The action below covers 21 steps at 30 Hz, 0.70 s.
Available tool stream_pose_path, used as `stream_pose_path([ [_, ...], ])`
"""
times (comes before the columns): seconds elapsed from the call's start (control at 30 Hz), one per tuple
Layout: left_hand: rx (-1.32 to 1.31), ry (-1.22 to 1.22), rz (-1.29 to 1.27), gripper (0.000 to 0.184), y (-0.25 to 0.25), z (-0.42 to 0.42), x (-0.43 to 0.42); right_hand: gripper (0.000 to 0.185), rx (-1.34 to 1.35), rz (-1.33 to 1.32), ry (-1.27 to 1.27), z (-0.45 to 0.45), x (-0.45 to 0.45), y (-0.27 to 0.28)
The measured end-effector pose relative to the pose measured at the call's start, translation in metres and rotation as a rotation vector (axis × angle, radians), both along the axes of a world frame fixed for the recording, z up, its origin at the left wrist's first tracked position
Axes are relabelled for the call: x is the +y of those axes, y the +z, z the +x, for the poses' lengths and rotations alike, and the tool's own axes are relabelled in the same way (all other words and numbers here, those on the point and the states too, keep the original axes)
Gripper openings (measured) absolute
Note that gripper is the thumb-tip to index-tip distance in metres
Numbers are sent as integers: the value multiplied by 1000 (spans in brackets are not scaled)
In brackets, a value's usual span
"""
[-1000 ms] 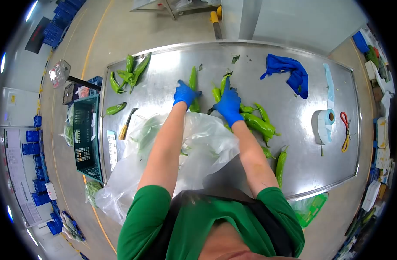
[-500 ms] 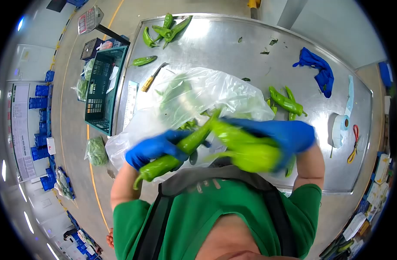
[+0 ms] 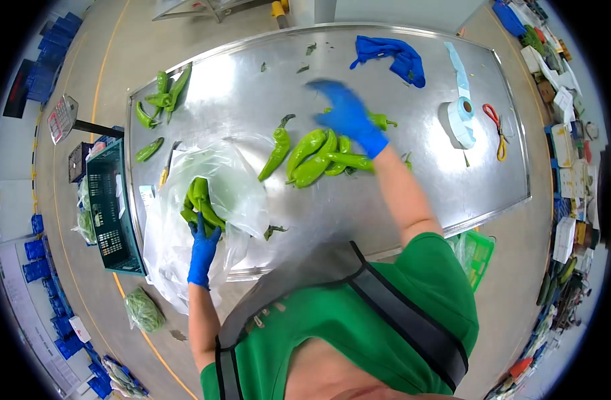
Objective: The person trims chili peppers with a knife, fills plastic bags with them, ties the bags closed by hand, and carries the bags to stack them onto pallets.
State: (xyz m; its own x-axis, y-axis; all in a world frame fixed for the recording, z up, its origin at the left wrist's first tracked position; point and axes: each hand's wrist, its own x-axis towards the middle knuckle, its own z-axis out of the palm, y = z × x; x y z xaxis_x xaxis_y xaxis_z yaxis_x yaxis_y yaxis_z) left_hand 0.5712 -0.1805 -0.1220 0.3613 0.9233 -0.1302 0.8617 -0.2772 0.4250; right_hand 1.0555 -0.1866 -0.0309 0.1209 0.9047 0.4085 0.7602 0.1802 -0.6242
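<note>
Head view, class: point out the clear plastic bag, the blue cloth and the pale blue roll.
Clear plastic bag (image 3: 237,181): head view, on its translucent film.
Blue cloth (image 3: 395,52): head view, on its crumpled middle.
Pale blue roll (image 3: 461,125): head view, on its outer side.

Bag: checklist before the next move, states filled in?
1. Bag mouth open: ok, peppers show in it.
2. Left hand at bag: ok, touching those peppers.
3. Right hand open: ok, blurred but thumb and fingers apart.
4. Loose peppers within reach: ok, likely; they lie near the right hand.
5. Knife well away: not ok, close beside the bag.
6. Bag untorn: cannot tell.
</note>
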Motion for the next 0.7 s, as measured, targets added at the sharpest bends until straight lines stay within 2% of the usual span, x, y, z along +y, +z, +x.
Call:
stream_pose_path([
  [0.03,24,-46,77,53,4,4,-5,64,-352,-193,-277,31,-14,-33],
  [0.07,170,-58,-34,45,32,21,-5,75,-476,-571,-393,59,-33,-68],
  [0.13,471,-83,-261,34,123,80,-11,77,-450,-856,-419,94,-51,-118],
  [0.17,88,-107,-51,23,142,107,-22,74,-381,-825,-448,104,-56,-121],
  [0.2,-355,84,-513,21,171,145,-31,72,-312,-798,-470,110,-62,-124],
  [0.23,-492,-14,-935,19,198,178,-35,70,-242,-772,-493,112,-69,-124],
  [0.27,-470,-200,-1126,23,196,206,-32,64,-25,-720,-504,113,-78,-116],
  [0.3,-536,-395,-874,37,158,227,-39,59,191,-656,-516,114,-85,-99],
  [0.33,-208,-431,-572,65,140,256,-33,54,403,-586,-525,117,-93,-86],
  [0.37,-311,-476,-234,87,66,269,-21,52,652,-506,-432,117,-104,-82],
  [0.43,80,-230,54,106,26,301,8,58,877,-577,-284,94,-127,-47],
  [0.47,161,-285,42,106,25,306,7,62,904,-585,-164,83,-138,-56],
  [0.5,239,-340,33,106,24,314,5,65,652,-615,-150,75,-150,-96],
  [0.53,315,-392,20,107,22,322,2,70,309,-643,-108,47,-146,-61],
  [0.57,318,-482,41,108,8,325,-2,72,109,-542,-5,35,-151,-91],
  [0.67,354,-524,376,110,-45,321,-13,69,-272,-578,19,-10,-146,-76],
  [0.7,357,-534,452,103,-44,319,0,68,-432,-525,0,-16,-151,-78],
])
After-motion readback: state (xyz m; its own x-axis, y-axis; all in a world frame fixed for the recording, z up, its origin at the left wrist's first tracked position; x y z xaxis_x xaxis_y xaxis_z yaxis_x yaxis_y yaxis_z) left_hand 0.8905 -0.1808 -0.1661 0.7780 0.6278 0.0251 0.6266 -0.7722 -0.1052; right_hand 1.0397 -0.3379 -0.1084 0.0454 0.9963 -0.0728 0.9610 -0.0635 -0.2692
